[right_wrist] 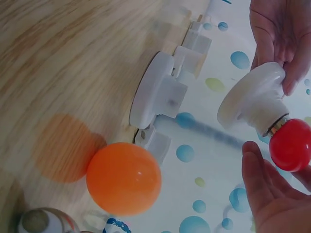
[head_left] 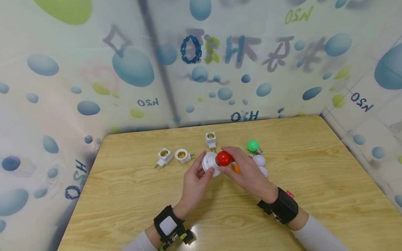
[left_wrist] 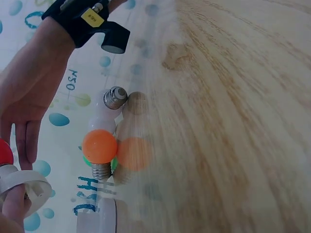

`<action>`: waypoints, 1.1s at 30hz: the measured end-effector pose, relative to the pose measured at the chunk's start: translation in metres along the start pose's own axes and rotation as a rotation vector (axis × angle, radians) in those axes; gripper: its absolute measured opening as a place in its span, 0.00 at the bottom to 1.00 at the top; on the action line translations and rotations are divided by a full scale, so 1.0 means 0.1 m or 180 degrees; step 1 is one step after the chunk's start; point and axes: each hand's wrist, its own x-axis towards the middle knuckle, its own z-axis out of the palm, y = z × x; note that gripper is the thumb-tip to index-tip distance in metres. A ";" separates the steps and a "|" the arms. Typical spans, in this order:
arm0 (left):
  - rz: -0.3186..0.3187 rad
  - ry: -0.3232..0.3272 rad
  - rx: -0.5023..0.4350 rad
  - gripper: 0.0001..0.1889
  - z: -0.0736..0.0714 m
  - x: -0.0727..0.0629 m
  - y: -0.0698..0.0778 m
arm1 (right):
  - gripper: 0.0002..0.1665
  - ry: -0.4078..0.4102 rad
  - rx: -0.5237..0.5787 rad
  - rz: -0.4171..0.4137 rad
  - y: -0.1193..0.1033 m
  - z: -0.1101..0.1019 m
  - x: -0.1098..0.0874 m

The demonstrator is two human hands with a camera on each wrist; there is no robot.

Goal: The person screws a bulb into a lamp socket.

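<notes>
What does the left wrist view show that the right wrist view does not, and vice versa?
Only left wrist: part of a round green bulb behind the round orange bulb, and a black strap around the wrist of the right hand.

Only right wrist: small white plastic plug-in sockets.

Both: the orange bulb, the pale wooden table, a white round-based lamp holder on it, both hands, and a matching held lamp holder with a round red bulb at its mouth.
</notes>
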 end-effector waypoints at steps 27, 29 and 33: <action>0.0188 0.0065 0.0658 0.23 -0.37 0.01 -0.05 | 0.36 -0.0279 -0.0599 0.0204 0.33 -0.60 0.40; 0.0229 0.0084 0.0707 0.22 -0.41 0.00 -0.05 | 0.36 -0.0308 -0.0683 0.0258 0.42 -0.64 0.46; 0.0204 0.0088 0.0713 0.21 -0.47 -0.01 -0.05 | 0.35 -0.0389 -0.0695 0.0486 0.60 -0.70 0.56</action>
